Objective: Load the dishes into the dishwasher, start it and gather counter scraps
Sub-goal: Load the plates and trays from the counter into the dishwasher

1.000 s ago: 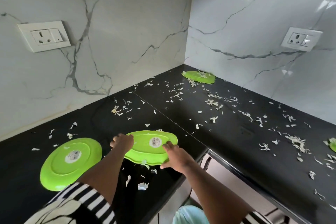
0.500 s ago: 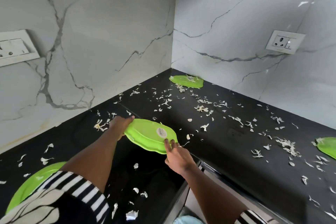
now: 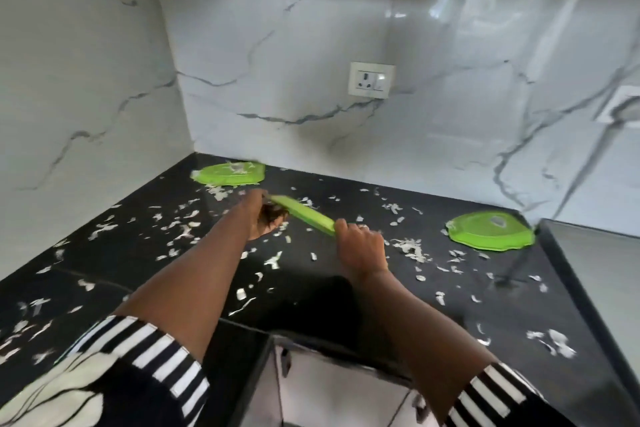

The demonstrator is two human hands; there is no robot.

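While left hand and right hand grip opposite rims, green plate shows edge-on, tilted, motion-blurred.

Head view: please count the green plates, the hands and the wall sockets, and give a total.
Green plates: 3 (corner plate, held plate, right-side plate)
Hands: 2 (left hand, right hand)
Wall sockets: 1 (wall socket; the blurred white panel at the right edge cannot be identified)
Total: 6

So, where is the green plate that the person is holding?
The held plate is at the centre of the head view, tilted edge-on over the black counter, between the left hand and the right hand.
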